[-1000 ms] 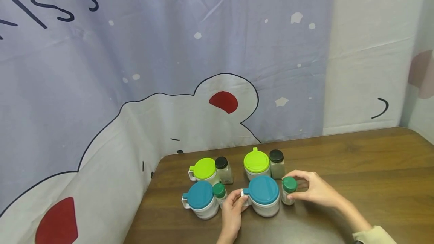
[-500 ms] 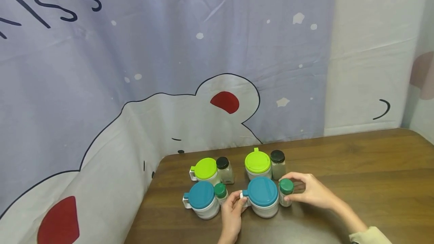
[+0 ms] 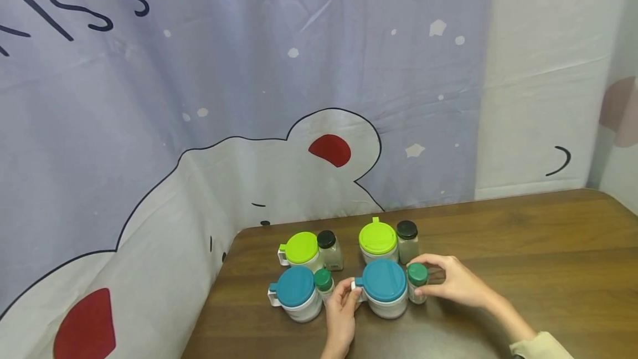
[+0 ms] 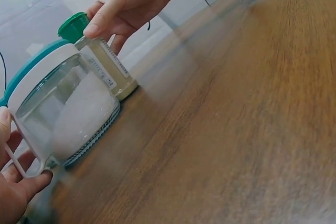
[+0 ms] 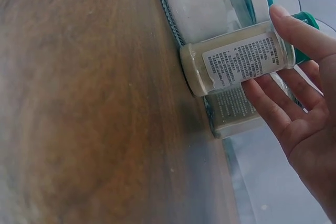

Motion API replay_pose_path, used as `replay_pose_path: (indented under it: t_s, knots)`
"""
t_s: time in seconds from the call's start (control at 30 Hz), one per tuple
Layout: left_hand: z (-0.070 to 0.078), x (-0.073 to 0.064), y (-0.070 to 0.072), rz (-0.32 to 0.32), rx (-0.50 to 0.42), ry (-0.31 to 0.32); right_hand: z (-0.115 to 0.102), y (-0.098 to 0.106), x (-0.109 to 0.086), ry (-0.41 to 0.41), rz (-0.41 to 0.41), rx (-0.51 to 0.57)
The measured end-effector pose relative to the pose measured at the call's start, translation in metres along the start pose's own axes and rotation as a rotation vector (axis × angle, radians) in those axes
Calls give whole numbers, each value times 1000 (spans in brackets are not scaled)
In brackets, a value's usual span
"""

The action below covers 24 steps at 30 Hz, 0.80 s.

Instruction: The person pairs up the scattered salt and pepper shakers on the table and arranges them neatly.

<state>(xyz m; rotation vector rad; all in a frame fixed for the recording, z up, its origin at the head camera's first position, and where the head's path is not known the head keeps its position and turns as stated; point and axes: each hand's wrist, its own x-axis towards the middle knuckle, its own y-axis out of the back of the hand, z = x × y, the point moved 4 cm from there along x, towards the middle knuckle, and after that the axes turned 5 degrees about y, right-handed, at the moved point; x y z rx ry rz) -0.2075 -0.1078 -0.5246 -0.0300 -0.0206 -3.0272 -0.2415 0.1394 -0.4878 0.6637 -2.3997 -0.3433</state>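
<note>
My left hand [image 3: 341,314] grips the white handle of a glass condiment jar [image 3: 385,281] with a blue lid. White grains fill part of this jar [image 4: 79,111] in the left wrist view. To its right, my right hand [image 3: 461,282] pinches a small green-capped spice bottle [image 3: 417,275] between thumb and fingers. The bottle stands upright on the table, against or very close to the jar's side. Pale powder and a printed label [image 5: 241,59] show on the bottle in the right wrist view.
Left of my left hand stand another blue-lidded jar [image 3: 296,287] and green-capped bottle [image 3: 323,280]. Behind are two green-lidded jars, one left [image 3: 301,248] and one right [image 3: 377,238], each beside a black-capped bottle [image 3: 407,230]. A printed curtain [image 3: 239,71] hangs behind the wooden table [image 3: 523,248].
My right hand has slid the green-capped bottle left, closing the gap to the blue-lidded jar. That jar has shifted slightly left, while my left hand keeps its hold on the handle.
</note>
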Motion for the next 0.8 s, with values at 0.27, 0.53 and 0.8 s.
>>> replay_pose_path:
  t_s: [0.27, 0.53, 0.8]
  knots:
    - [3, 1, 0, 14, 71, 26, 2, 0, 1, -21, 7, -37]
    - [9, -12, 1, -11, 282, 97, -3, -1, -4, -95, -4, -196]
    - [24, -38, 15, -131, 476, 14, -24, 12, -28, -90, 168, -471]
